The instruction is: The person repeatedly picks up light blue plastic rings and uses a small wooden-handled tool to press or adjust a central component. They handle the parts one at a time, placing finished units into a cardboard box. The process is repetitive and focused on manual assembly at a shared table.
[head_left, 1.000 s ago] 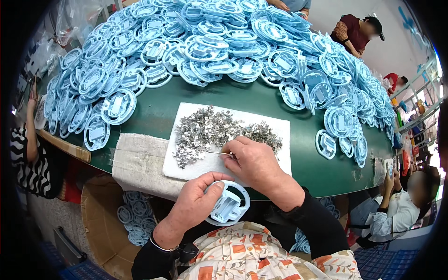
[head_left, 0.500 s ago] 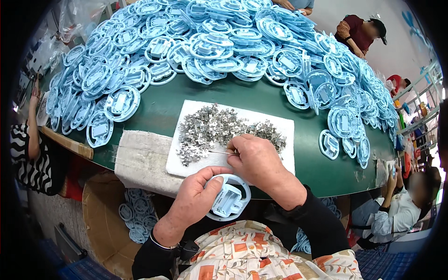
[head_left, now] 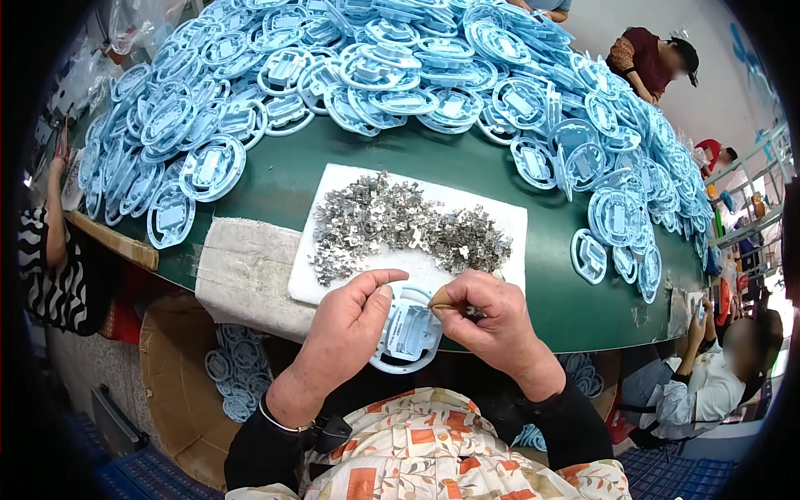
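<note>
L hand (head_left: 343, 327) grips round, smooth blue plastic pc (head_left: 411, 327); R hand (head_left: 492, 315) pinched against it, item unclear; jagged metal bits (head_left: 375, 221) beyond hands.

A heap of plastic parts (head_left: 367, 75) spans the far side of the worktop (head_left: 275, 185), trailing nearer at left and right. Before it lies a board (head_left: 400, 261) with metal clips (head_left: 392, 212) on it; a cloth (head_left: 242, 258) lies against the board's left side. Nearer than the board, one part (head_left: 414, 332) sits between the left hand (head_left: 337, 329) and right hand (head_left: 493, 321). Below the worktop, at left, a carton (head_left: 171, 375) contains more parts (head_left: 237, 375).
</note>
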Motion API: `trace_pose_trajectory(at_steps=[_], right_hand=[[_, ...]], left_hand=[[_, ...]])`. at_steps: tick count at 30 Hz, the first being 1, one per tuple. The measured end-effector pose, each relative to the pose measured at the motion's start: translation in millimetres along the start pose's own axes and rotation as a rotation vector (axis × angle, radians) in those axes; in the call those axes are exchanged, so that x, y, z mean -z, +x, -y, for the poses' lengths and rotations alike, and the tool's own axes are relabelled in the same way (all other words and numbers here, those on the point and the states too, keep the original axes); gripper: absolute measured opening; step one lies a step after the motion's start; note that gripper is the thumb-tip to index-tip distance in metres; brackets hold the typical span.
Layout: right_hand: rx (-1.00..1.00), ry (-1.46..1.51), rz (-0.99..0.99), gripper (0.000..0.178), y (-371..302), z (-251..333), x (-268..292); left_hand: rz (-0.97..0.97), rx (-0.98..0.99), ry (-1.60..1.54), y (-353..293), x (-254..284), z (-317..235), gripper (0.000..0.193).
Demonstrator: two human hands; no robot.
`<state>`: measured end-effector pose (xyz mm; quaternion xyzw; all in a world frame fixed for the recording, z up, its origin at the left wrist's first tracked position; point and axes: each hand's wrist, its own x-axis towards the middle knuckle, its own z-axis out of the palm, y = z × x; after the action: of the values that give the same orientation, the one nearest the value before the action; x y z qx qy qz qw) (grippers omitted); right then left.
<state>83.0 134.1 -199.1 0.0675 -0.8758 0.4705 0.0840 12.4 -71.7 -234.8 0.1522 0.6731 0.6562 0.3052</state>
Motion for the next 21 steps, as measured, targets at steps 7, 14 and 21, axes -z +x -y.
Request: trace_pose_trajectory(at_steps=[7,14,21], right_hand=[[0.013,-0.115,-0.009,0.012,-2,-11,-13],[-0.072,-0.084,0.043,0.012,2,-4,-9],[-0.011,-0.126,-0.015,0.023,-13,1,2]], left_hand=[[-0.044,0.038,-0.024,4,-3,2,0.03],[-0.084,0.048,0.088,0,-15,-17,0.031],[-0.134,-0.06,0.217,2,-11,-3,0.03]])
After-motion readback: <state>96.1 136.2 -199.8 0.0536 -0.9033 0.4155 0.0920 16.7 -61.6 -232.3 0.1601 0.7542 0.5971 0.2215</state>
